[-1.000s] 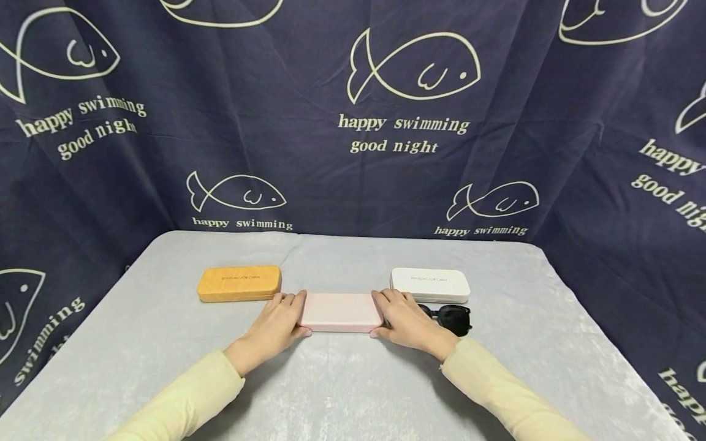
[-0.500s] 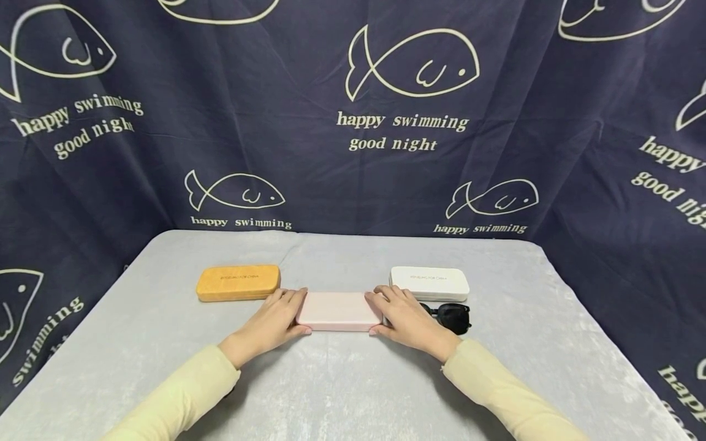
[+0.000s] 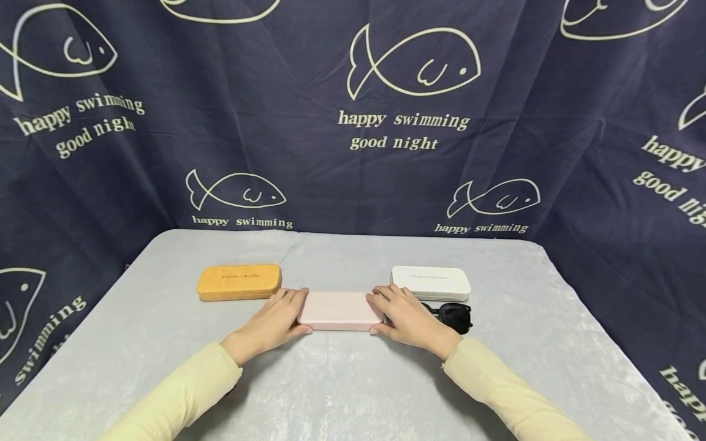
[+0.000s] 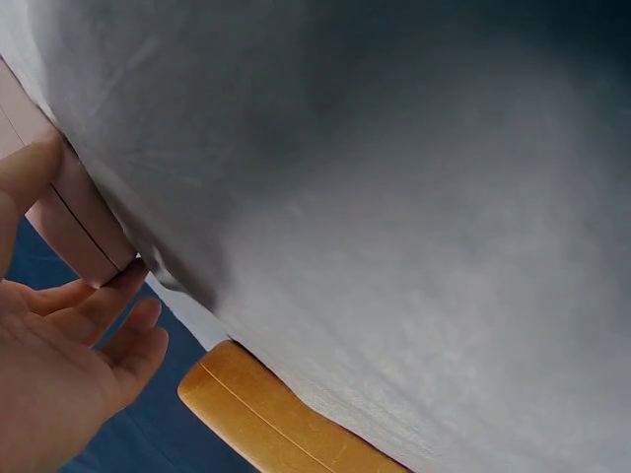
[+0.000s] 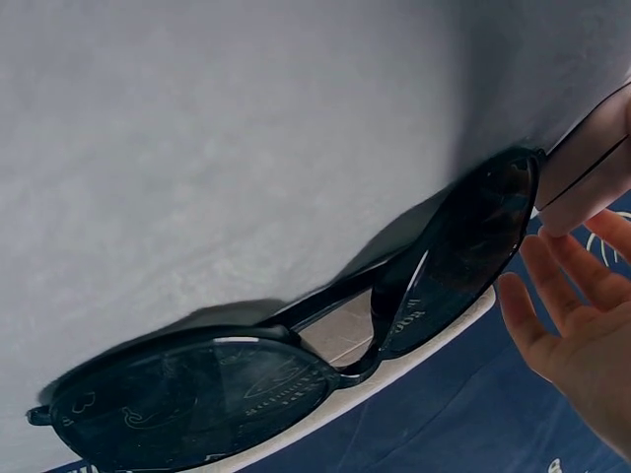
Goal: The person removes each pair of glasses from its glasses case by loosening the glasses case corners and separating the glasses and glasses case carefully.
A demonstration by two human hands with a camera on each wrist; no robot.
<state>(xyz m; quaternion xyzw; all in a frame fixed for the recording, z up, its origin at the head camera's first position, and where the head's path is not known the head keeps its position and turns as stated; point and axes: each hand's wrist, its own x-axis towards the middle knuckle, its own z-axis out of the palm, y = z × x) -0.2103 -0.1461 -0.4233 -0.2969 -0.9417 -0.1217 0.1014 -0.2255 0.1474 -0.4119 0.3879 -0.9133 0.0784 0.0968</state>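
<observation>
While the pink case (image 3: 339,310) is sitting mid-tabletop, we're bracketing its ends, left hand (image 3: 274,324) and right hand (image 3: 407,320) curling fingers around it, probably steadying it, sunglasses (image 3: 453,316) lying just right of it.

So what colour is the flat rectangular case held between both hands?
Pale pink case, closed; the head view shows it best.

Matt pink case (image 3: 339,309), cork-textured orange case (image 3: 239,282), glossy black plastic sunglasses (image 5: 296,365), soft velvety grey tablecloth (image 3: 342,380).
</observation>
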